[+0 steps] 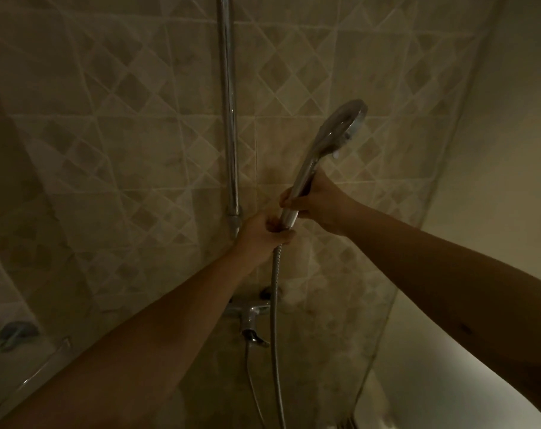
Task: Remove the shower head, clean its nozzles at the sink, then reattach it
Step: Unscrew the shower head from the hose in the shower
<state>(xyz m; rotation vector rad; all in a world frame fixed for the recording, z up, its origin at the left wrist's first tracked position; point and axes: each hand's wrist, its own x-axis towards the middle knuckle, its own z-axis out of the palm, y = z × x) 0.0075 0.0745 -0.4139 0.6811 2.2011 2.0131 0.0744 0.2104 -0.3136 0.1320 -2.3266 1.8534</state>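
Note:
A chrome shower head is held upright in front of the tiled wall, its round face turned to the right. My right hand is wrapped around its handle. Just below, my left hand grips the joint where the handle meets the ribbed metal hose. The hose hangs straight down from there and leaves the frame at the bottom. The joint itself is hidden inside my left fingers.
A vertical chrome riser rail runs up the wall left of the hands. The mixer tap sits on the wall below. A glass shelf with a bracket is at the lower left. A plain wall is to the right.

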